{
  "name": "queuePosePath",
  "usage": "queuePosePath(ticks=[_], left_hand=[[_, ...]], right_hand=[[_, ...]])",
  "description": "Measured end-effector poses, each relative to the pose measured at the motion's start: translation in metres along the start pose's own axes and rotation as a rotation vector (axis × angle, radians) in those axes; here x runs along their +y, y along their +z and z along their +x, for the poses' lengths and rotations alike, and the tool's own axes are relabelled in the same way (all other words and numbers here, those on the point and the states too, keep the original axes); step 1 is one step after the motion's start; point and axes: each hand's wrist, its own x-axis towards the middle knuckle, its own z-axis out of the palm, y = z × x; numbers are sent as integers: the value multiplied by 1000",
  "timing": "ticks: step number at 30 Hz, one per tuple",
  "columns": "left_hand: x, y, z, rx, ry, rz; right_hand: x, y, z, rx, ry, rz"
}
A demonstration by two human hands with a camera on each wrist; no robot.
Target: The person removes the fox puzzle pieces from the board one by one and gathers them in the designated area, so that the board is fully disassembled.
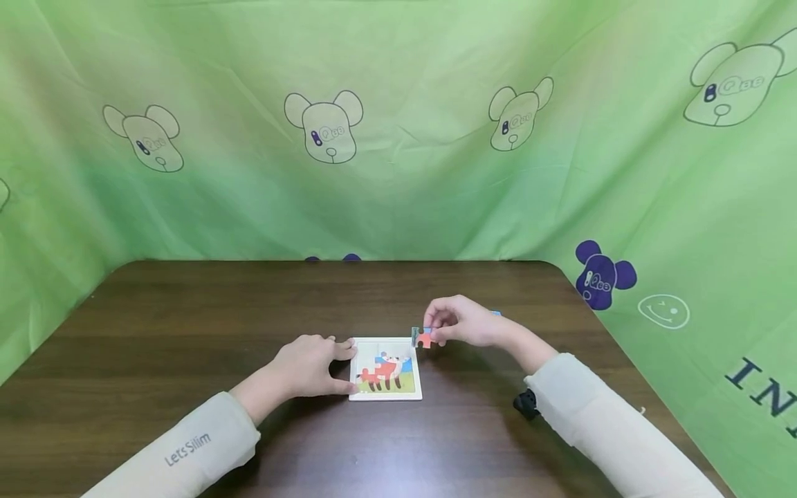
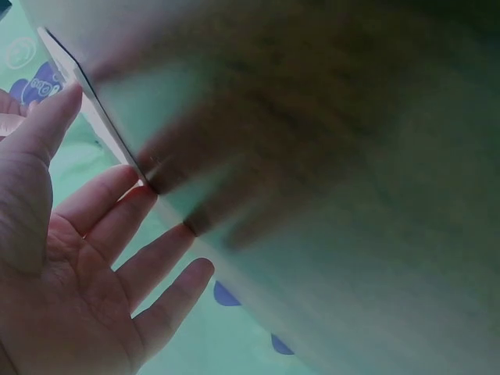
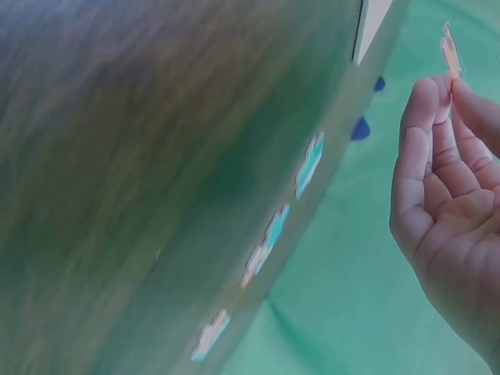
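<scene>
Your left hand (image 1: pixel 311 366), spread, touched the left edge of the puzzle frame (image 1: pixel 386 397); your right hand (image 1: pixel 462 322) pinched a puzzle piece (image 1: pixel 425 340).

The brown, wood-grained bench (image 1: pixel 187 311) carries a white puzzle tray (image 1: pixel 386 397) and what look like three loose pieces (image 3: pixel 266 244).

The right hand (image 1: pixel 463 321) partly covers the puzzle piece (image 1: pixel 426 339); the head view's bottom edge cuts both sleeves (image 1: pixel 610 422). The right wrist view's top edge cuts the puzzle frame (image 3: pixel 373 25). In the left wrist view, reflections on the surface (image 2: pixel 406 242) blur.
</scene>
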Motion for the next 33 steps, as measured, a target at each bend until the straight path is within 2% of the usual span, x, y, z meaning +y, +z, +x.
queuePosePath(ticks=[9, 16, 22, 33], left_hand=[[0, 1, 1, 14, 4, 3], [0, 4, 0, 7, 2, 8], [0, 2, 2, 8, 1, 21], [4, 0, 0, -8, -19, 19]], right_hand=[[16, -18, -11, 54, 27, -13], [32, -19, -20, 29, 76, 11], [37, -19, -23, -3, 125, -18], [41, -15, -21, -30, 137, -36]])
